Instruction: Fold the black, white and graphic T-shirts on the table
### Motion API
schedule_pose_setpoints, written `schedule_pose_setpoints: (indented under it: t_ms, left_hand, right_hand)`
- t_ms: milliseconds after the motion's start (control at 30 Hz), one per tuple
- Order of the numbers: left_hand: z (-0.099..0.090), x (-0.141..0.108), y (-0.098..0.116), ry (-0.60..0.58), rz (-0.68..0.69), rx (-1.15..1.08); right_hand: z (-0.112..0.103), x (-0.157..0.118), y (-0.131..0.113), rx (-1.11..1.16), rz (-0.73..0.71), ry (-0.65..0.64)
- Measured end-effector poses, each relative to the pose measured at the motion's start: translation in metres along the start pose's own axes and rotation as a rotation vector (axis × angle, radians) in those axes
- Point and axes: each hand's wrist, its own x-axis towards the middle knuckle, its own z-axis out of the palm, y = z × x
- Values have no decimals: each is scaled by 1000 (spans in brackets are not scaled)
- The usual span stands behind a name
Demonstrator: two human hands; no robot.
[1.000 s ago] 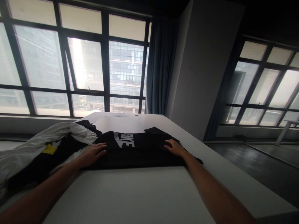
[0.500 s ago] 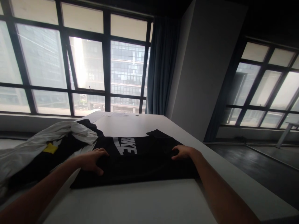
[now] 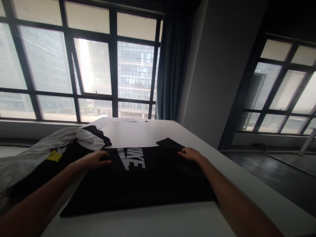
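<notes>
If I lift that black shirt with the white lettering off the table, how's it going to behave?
The black shirt will probably be floppy and sag between grips, since it lies thin and flat on the table. It looks fairly light for its spread, judging by that thinness. The flap at its far edge might swing or fold over.

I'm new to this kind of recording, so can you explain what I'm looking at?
There's no robot: you see a person's bare left hand and right hand, through a camera worn on the head. On the white table lies a black garment with pale lettering. The hands are near its far edge, one toward each side; whether the fingers grip it is hard to tell. To the left is some bunched white cloth, with dark cloth and a yellow patch.
</notes>
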Motion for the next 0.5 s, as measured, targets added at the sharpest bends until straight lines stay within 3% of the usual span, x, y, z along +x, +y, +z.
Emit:
schedule_pose_setpoints:
  t_ms: [167,333,500]
  left_hand:
    - [7,31,-34,235,-78,138]
    - [11,59,-64,205,-80,147]
    - [4,74,-64,150,-123,98]
  right_hand:
    - [-4,56,-16,-1,15,144]
    - [4,125,-23,-23,2,149]
    - [20,163,-30,-67,-21,114]
